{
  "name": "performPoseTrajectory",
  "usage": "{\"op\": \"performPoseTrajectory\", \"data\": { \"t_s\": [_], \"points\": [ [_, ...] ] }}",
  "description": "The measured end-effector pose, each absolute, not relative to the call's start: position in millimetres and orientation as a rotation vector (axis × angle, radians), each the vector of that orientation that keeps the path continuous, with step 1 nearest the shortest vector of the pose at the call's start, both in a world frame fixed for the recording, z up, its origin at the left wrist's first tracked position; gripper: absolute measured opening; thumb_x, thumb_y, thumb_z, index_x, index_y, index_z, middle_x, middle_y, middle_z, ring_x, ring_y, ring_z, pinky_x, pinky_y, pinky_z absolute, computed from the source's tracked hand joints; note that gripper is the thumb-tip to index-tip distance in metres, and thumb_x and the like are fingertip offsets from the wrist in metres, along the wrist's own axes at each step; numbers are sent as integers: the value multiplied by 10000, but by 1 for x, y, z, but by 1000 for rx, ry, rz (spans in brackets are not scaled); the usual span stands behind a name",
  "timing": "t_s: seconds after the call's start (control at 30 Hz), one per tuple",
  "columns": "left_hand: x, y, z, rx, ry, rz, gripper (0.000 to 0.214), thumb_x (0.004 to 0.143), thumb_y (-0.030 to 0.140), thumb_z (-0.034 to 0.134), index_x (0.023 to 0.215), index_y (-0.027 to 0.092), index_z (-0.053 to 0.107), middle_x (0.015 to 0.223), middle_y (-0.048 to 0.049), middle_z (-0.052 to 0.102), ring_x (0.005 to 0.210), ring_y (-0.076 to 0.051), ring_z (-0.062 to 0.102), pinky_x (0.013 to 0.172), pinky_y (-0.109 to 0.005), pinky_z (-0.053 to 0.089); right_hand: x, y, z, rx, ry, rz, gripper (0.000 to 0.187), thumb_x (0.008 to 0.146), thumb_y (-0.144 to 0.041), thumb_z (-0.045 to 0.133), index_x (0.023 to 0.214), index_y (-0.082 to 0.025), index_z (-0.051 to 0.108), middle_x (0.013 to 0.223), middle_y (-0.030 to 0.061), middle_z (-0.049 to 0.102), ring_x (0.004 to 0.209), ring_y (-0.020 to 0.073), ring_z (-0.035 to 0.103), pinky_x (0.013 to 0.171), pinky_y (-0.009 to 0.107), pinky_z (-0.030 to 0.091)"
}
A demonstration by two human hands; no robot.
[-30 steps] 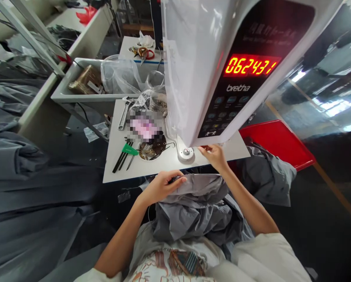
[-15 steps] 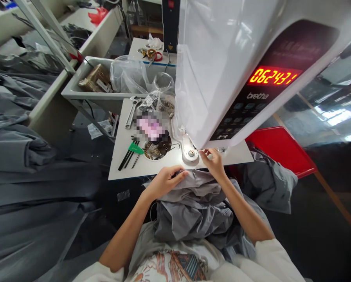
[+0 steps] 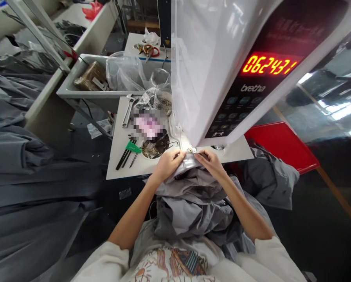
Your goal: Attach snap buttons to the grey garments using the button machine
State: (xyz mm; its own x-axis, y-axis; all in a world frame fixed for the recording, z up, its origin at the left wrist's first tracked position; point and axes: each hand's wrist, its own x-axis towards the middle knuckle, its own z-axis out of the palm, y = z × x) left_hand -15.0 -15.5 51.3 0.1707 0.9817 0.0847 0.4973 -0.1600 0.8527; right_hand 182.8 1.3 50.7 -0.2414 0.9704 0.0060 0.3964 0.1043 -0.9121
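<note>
Grey fabric runs from my lap up to the front of a white machine. My left hand pinches its upper edge left of the machine's small lit lower die. On the other side of the die, my right hand has thumb and fingers closed on the same edge. Between the hands the cloth is drawn up against the die and covers its front part. The machine's head overhangs and hides what is directly above the die.
Left of the die, the white tabletop bears hex keys in a green holder, an adjustable wrench, a pixelated pink object and a recess with small metal parts. A red tray stands at right, a grey bin behind left.
My right hand has come down from beside the machine head and gripped the fabric edge. My left hand has moved up and right, bringing the cloth onto the die.
</note>
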Motion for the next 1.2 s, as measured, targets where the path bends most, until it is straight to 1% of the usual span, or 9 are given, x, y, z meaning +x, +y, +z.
{"op": "performPoseTrajectory", "data": {
  "t_s": [0.07,0.17,0.53,0.77,0.87,0.93,1.07,1.13,1.2],
  "points": [
    [-8,-8,48,1803,1492,888,388,933,431,422,743,154,617,687,-11,598,662,-135,529,617,-241,336,181,7,44,-1403,-1690,1005,318,785,-494,603,711,-186,577,681,-3,537,671,146,487,622,256,380],
    [0,2,43,1847,1658,846,367,923,436,458,846,154,680,731,-54,666,686,-168,591,618,-253,345,177,13,36,-1472,-1578,885,308,774,-482,603,694,-185,583,698,1,563,690,152,505,643,259,401],
    [4,11,36,1977,1769,717,297,937,352,445,1000,166,668,749,-64,693,693,-188,630,593,-252,317,171,18,18,-1533,-1557,749,283,778,-450,600,675,-189,565,679,3,577,678,154,510,640,261,409],
    [5,11,33,2057,1810,648,300,934,346,453,1088,162,633,776,-73,685,771,-203,640,666,-251,380,173,11,12,-1508,-1598,684,301,810,-497,582,755,-201,596,759,20,628,741,178,564,692,280,430],
    [4,12,22,2042,1816,895,311,899,377,516,1076,156,646,941,-110,672,954,-237,606,836,-290,419,173,11,11,-1495,-1601,696,304,809,-504,581,762,-204,601,769,22,633,751,183,571,701,284,434],
    [2,13,17,2029,1696,1031,259,893,340,522,1027,168,663,1043,-109,643,1038,-238,567,929,-320,410,173,12,12,-1489,-1602,713,295,803,-495,590,751,-204,597,762,19,629,755,182,569,699,282,434],
    [-2,14,19,1979,1414,1018,255,901,182,429,943,170,680,1044,-85,630,1022,-210,561,930,-337,432,176,13,15,-1475,-1609,732,278,800,-479,594,766,-203,597,798,28,636,795,192,574,709,283,436],
    [-2,13,22,1941,1371,1009,285,911,177,394,924,159,678,1028,-89,632,1023,-210,560,923,-344,439,177,12,15,-1468,-1621,738,268,807,-472,585,781,-206,600,809,31,639,804,196,576,712,288,438],
    [-2,13,23,1918,1360,1007,267,920,237,417,922,157,672,1022,-93,633,1029,-219,559,918,-352,443,178,12,15,-1464,-1637,738,256,817,-461,576,787,-208,601,800,27,637,794,195,574,708,289,437]
  ]
}}
